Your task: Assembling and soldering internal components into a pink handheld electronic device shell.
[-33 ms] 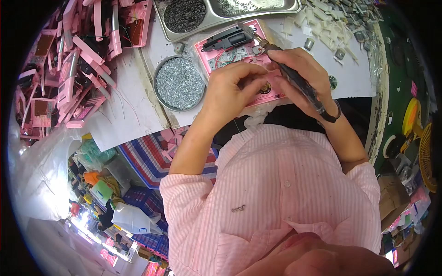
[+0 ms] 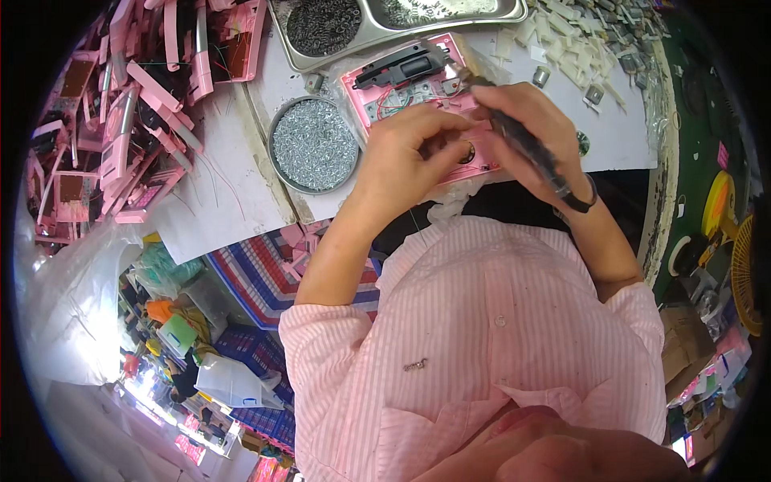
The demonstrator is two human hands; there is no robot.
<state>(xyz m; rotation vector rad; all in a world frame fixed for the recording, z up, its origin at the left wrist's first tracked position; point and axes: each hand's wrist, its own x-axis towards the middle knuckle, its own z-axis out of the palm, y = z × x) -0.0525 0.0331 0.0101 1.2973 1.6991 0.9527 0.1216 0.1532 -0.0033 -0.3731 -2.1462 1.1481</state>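
Note:
A pink plastic housing [image 2: 351, 83] lies in front of me, with a black mechanism [image 2: 405, 68], thin red and green wires [image 2: 393, 100] and a round dark part with a gold rim [image 2: 467, 153] in it. Over its near half, my left hand [image 2: 414, 149] has thumb and fingers drawn together in a pinch beside the round part; what they hold is hidden. My right hand [image 2: 534, 132] is wrapped round a dark-handled tool [image 2: 522, 138] with a metal shaft, slanting up and left across the housing. Motion blurs the tool, and its exact kind is unclear.
A round dish of small screws [image 2: 314, 145] stands left of the housing. Behind lies a metal tray [image 2: 365, 40] of small dark and silvery parts. Pink housings [image 2: 120, 136] pile up at far left; white plastic pieces [image 2: 554, 40] and small motors [image 2: 594, 94] lie at right.
The tool and my right hand have shifted slightly to the right, with the tool now more blurred. My left hand has hardly moved.

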